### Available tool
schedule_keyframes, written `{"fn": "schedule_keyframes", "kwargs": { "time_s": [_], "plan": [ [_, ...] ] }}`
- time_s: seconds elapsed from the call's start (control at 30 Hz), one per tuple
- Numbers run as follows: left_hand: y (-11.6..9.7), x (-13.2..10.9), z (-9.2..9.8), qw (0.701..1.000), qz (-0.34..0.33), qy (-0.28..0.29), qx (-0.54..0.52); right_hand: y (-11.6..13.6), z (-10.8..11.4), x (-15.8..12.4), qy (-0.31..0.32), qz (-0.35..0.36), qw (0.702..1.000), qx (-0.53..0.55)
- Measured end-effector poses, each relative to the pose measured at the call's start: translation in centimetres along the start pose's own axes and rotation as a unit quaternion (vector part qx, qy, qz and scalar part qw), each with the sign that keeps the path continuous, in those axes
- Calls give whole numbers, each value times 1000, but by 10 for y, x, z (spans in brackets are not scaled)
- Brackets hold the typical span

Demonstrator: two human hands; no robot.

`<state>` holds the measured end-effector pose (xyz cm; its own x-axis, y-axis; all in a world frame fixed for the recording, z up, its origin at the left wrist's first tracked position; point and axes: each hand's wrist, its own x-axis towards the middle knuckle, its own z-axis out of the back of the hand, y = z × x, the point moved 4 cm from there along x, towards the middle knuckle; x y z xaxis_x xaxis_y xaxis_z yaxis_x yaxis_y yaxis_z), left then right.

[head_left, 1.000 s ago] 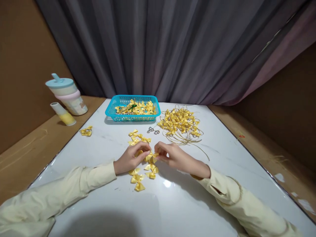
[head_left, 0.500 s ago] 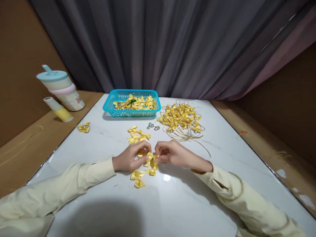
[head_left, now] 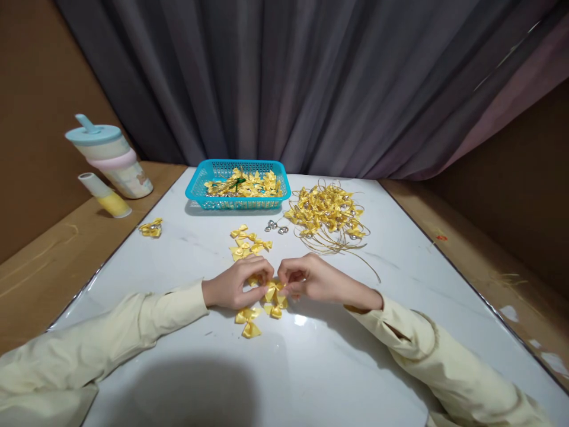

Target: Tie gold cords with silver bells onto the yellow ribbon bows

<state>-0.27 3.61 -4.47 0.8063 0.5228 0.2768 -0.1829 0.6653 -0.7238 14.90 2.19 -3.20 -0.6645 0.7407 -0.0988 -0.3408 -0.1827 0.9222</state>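
Note:
Between my fingertips is a small yellow ribbon bow (head_left: 274,289). My left hand (head_left: 240,282) pinches its left side, while my right hand (head_left: 310,277) pinches its right side. Under and just in front of the held bow lies another yellow bow (head_left: 275,310) on the white table. A loose pair of bows (head_left: 249,323) rests to the left, near my left wrist. Beyond my left hand several more yellow bows (head_left: 243,242) lie in a cluster, partly covered by my fingers. Small silver bells or beads (head_left: 276,226) sit behind them.
At the back stands a turquoise basket (head_left: 194,191) holding yellow bows and a green-tied bundle. Right of it is a heap of bows with silver pieces and gold cord (head_left: 329,213). One small bundle (head_left: 151,228) lies at left, near a lidded cup (head_left: 120,160) and a cord spool (head_left: 109,198).
The held bow has turned slightly and dropped a little between my fingers. Both hands stay almost in place, still pinching it.

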Motion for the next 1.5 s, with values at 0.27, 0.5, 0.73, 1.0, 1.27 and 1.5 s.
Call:
{"fn": "schedule_keyframes", "kwargs": {
  "time_s": [0.27,0.5,0.73,1.0,1.27,1.5],
  "plan": [
    [5,0,-6,989,49,57,-131,1,1,1,-6,13,999,-39],
    [11,-2,-11,964,109,68,-233,3,1,1,4,17,995,-100],
    [5,0,-7,991,31,95,-88,7,0,-1,15,27,995,-91],
    [6,0,-7,994,9,86,-67,1,-2,1,26,21,991,-127],
    [2,2,-4,993,-5,86,-82,5,-3,0,56,18,994,-95],
    [1,5,5,973,43,91,-206,2,-1,1,93,-53,985,132]
  ]
}}
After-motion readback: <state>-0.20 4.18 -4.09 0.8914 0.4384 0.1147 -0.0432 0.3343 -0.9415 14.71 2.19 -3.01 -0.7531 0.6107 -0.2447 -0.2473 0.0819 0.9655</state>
